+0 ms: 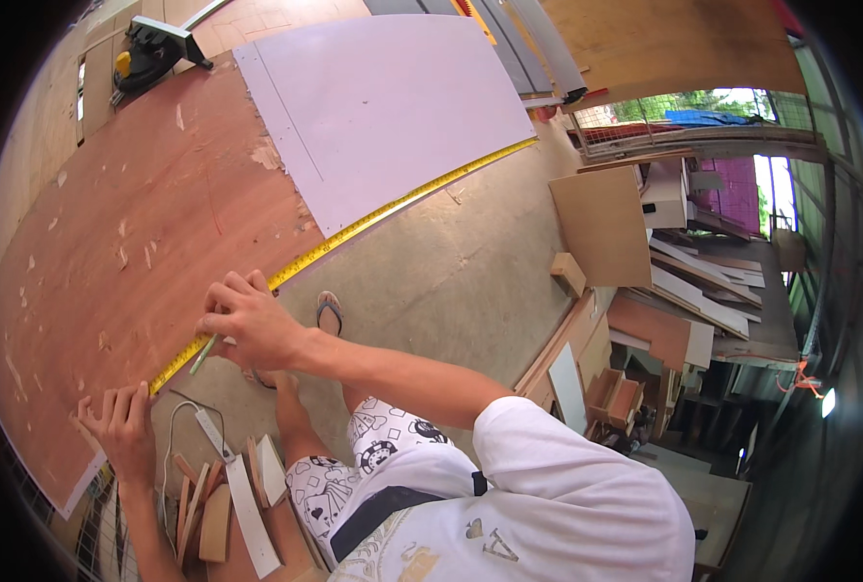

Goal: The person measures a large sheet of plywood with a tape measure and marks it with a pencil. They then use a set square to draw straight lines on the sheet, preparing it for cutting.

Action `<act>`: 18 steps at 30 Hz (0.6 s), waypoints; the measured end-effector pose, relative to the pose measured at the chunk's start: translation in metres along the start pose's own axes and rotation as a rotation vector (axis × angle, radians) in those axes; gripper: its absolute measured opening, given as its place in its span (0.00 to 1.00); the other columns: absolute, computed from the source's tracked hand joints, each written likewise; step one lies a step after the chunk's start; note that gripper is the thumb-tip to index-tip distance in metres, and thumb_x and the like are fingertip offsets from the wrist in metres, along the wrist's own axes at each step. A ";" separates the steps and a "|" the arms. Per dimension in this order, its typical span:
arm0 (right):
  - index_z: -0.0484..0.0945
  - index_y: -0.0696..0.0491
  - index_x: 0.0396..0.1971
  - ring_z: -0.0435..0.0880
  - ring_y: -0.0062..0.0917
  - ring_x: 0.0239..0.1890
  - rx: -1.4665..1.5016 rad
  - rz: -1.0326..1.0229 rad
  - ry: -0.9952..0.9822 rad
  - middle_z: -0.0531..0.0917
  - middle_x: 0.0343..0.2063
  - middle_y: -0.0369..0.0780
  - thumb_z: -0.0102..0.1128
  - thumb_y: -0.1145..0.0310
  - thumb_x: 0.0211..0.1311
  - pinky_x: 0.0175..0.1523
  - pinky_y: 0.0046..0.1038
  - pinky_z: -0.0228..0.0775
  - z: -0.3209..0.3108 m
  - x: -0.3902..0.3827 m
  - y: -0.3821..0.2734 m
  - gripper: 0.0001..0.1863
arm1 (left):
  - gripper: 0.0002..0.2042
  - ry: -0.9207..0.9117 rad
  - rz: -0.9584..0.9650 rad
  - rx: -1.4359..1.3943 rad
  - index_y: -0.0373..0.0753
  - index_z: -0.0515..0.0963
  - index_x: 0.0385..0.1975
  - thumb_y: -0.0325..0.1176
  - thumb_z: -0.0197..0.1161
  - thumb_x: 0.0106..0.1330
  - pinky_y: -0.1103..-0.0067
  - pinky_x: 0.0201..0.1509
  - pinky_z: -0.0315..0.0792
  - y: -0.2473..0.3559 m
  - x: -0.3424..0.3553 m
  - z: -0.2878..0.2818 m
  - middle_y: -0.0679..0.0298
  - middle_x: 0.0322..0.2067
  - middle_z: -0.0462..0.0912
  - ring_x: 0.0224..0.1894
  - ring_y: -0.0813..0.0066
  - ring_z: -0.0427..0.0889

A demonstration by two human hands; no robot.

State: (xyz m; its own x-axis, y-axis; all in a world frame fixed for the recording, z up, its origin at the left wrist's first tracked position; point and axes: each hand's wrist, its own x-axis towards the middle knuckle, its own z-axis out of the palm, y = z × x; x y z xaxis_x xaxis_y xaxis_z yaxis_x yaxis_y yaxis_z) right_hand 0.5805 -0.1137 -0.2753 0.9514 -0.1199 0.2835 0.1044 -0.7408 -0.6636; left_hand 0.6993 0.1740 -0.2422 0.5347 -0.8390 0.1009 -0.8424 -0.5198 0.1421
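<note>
A yellow tape measure (pixel 383 212) is stretched along the near edge of a reddish-brown board (pixel 150 223) and a pale lilac sheet (pixel 383 107) beside it. At the lower left end of the tape, my left hand (pixel 121 427) has its fingers bent over the board's edge, closed on the tape. Farther along, my right hand (pixel 247 318) rests on the tape at the edge. A slim green pencil (pixel 202 356) sticks out from its closed fingers, pointing down toward the edge. Part of the tape is hidden under this hand.
A black tool with a yellow knob (pixel 150 60) stands beyond the board. Below my left hand lie wood offcuts (pixel 215 524) and a white power strip (pixel 213 434). My sandalled foot (pixel 329 312) is on the concrete floor (pixel 431 281). Stacked panels (pixel 601 223) stand at the right.
</note>
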 end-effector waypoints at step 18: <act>0.91 0.34 0.42 0.75 0.24 0.47 -0.144 0.104 -0.092 0.78 0.41 0.27 0.79 0.69 0.43 0.50 0.34 0.57 0.008 -0.005 0.012 0.21 | 0.10 -0.160 0.039 0.012 0.48 0.88 0.43 0.41 0.72 0.65 0.55 0.62 0.61 0.001 0.022 0.000 0.77 0.34 0.84 0.39 0.75 0.79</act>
State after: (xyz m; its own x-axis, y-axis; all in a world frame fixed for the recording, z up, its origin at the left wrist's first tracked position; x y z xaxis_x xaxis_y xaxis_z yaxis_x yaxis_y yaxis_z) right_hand 0.5789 -0.1170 -0.2902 0.9781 -0.1447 0.1494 -0.0323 -0.8154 -0.5780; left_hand 0.7099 0.1554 -0.2395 0.4849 -0.8730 -0.0519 -0.8636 -0.4874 0.1290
